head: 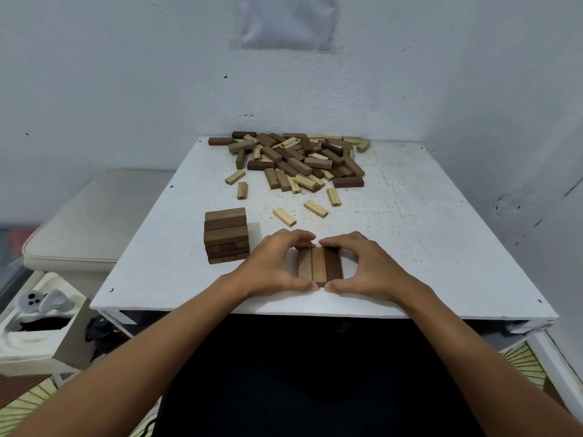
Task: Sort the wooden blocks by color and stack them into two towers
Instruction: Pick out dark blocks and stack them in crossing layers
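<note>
- The white table (426, 234) carries everything; both hands work near its front edge, close to the person.
- A loose heap of mixed blocks (296, 159), dark and pale together, lies at the far end of the table, well beyond both hands.
- The dark-block tower (226, 235) stands just left of the left hand and a little farther back, several layers high, its layers crossing one another.
- The left hand (271, 266) has its grip curled round the left side of a row of three dark blocks (319, 265), fingers over the far ends and thumb at the near end.
- The right hand (367, 266) mirrors it, grip curled round the right side of the same row; the two thumb tips almost meet at the near end.
- The three blocks in that row lie flat side by side, touching, lengthwise away from the person; the rightmost is the darkest.
- A few single pale blocks (315, 208) lie scattered between the hands and the heap, apart from each other.
- A white cushioned seat (91, 222) sits off the table, far left of the left hand.
</note>
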The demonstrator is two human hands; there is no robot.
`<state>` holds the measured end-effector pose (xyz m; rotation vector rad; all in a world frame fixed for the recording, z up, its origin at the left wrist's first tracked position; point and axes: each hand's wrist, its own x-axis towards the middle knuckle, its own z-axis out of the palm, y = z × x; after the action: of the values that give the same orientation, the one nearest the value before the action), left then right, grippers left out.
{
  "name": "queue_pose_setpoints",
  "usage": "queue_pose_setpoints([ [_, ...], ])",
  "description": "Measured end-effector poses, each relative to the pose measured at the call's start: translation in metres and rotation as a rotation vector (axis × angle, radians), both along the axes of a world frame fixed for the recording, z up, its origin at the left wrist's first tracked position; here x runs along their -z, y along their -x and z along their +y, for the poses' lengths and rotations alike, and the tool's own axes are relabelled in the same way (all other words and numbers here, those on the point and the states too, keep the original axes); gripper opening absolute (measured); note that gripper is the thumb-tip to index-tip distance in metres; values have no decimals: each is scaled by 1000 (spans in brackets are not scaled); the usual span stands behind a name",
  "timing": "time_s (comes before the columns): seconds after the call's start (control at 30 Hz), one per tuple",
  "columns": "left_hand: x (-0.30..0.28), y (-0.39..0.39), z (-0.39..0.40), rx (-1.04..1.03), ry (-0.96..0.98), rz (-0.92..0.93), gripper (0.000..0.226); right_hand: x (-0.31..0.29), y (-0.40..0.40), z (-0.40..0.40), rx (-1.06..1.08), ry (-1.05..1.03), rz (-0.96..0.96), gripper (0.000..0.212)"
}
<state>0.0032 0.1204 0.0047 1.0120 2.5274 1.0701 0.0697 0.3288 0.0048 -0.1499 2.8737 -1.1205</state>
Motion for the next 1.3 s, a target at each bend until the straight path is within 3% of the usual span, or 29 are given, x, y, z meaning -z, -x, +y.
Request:
queue_pose_setpoints([
  [0.63, -77, 32, -66, -136, -113, 198, 85, -70, 70, -56, -219, 71, 244, 70],
  [1.3, -59, 61, -117, -248, -50, 65, 98, -55, 121, -109, -311, 82, 97, 67],
])
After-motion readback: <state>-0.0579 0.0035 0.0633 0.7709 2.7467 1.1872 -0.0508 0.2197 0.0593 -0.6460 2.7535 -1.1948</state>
